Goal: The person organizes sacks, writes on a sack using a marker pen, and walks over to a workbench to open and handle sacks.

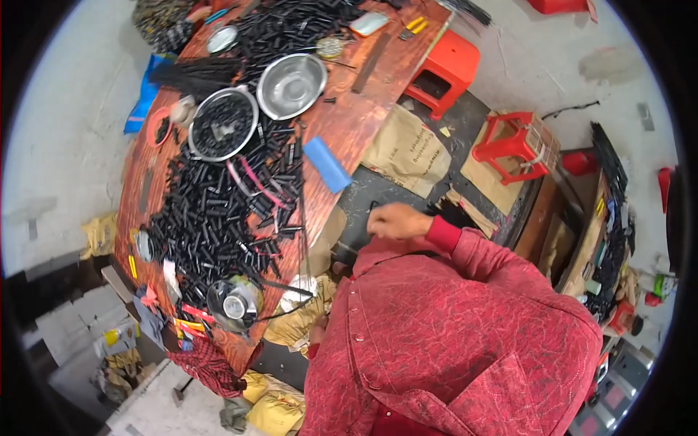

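My right hand (398, 220) is at the centre, at the end of a red sleeve, above the dark floor. Its fingers are curled; a small dark bit shows at the fingertips, too small to name. Only a sliver of my left hand (318, 330) shows beside the red jacket, low by the table edge, its fingers hidden. On the wooden table (371, 109), a big heap of short black pieces (211, 218) spreads out. A steel bowl (291, 86) stands beside a second bowl (191, 138) holding dark pieces. A blue block (327, 165) lies near the table edge.
Red stools (454, 65) stand on the floor beyond the table, near a brown paper sack (407, 152). A co-worker's hand (200, 13) is at the far table edge. A clear container (235, 306) stands at the near end, with yellow bags (276, 410) below. Shelving is at right.
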Demonstrator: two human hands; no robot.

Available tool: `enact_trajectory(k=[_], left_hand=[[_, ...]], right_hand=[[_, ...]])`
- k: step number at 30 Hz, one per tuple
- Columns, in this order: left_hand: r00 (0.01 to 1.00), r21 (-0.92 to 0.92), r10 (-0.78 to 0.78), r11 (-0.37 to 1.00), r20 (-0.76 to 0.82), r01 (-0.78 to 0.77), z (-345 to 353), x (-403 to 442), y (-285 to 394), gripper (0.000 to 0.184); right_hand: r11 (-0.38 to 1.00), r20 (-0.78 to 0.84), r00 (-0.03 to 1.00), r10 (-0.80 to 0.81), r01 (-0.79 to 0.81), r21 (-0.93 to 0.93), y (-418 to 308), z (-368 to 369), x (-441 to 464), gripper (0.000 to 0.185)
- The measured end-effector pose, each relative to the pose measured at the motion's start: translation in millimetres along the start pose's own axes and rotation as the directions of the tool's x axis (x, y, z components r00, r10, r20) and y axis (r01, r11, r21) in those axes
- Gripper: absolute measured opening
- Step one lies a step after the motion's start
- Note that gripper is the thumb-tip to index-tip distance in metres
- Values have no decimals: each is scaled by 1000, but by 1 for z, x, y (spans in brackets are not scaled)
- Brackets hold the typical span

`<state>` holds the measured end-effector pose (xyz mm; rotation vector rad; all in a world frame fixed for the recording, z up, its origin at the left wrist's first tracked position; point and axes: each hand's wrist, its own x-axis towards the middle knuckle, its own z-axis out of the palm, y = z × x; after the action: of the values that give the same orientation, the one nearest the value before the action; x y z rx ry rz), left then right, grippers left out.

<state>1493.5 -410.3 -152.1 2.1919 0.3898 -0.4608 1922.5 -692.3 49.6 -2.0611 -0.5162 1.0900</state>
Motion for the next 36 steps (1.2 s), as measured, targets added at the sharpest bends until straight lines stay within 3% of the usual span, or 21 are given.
enact_trajectory(k=[1,4,7,9,11,13,15,18,19,22,25,28,31,36], left_hand=[[980,151,198,968,17,-198,1,18,8,38],[997,-349,-81,934,12,80,-9,66,65,36],[944,-726,-311,624,109,289,-32,137,127,33],[950,-547,-260,777,171,312,-42,162,141,33],[947,-463,-211,832,243,304,-51,187,144,34],[928,-492,-167,809,332,322,-54,204,143,36],[836,-397,-324,766,442,506,-66,217,174,37],[932,-227,-1,970,363,89,-50,256,158,36],[946,69,11,997,323,-36,-68,260,223,32],[930,-124,64,992,361,-20,-62,296,254,28],[938,-457,-41,866,344,206,-51,318,291,26],[925,-401,-12,899,379,175,-38,343,308,25],[928,-423,132,905,348,31,-20,379,327,25],[955,-304,256,931,151,-201,-11,451,399,19]], right_hand=[[999,-80,997,-13,10,-33,22,-18,4,21],[989,-331,943,36,-81,-123,67,-65,-7,21],[966,-461,885,62,-169,-194,97,-88,-26,21],[959,-487,866,113,-222,-174,108,-90,-35,21],[955,-493,850,188,-275,-109,124,-76,-36,22],[950,-456,851,259,-311,-40,132,-53,-40,23],[947,-390,870,300,-322,11,134,-35,-46,24],[936,-367,865,343,-348,55,140,-5,-62,24],[925,-285,880,380,-357,130,144,-1,-64,22],[870,-297,823,484,-416,266,147,-1,-61,23],[891,-370,811,454,-416,180,155,-13,-50,22],[881,-408,781,473,-408,240,162,-28,-47,22],[853,-406,755,515,-408,324,181,-34,-49,21],[828,-330,767,550,-448,338,235,-37,-41,21]])
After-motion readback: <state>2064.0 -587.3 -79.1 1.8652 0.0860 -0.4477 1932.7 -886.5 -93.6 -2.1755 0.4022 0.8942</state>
